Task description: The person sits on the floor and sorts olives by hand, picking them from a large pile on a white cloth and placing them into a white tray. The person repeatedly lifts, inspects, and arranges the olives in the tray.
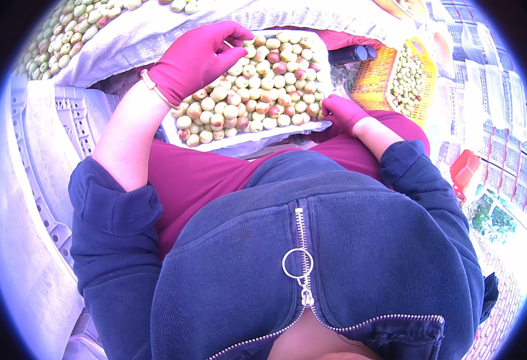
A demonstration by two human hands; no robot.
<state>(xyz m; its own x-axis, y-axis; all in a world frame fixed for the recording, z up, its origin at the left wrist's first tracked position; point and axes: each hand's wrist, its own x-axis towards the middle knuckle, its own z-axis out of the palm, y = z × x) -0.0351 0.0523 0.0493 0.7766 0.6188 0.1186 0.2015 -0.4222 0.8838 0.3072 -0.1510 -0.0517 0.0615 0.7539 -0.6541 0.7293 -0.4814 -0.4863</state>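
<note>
A white foam box (322,54) filled with pale green and reddish jujubes (263,83) stands before me. My left hand (200,56), in a red glove, hovers over the box's upper left part, with thumb and fingers curved towards each other; a small bit of a fruit seems to show between them, but I cannot tell if it is held. At the box's right edge is my right hand (344,112), also gloved in red, its fingers curled at a jujube by the corner. Whether it grips that fruit is unclear.
More jujubes (67,40) lie on a white cloth (128,40) at the upper left. To the right stands a yellow plastic crate (374,78) with jujubes. Grey plastic crates (72,121) are on the left. Dark cylinders (349,54) lie between box and yellow crate.
</note>
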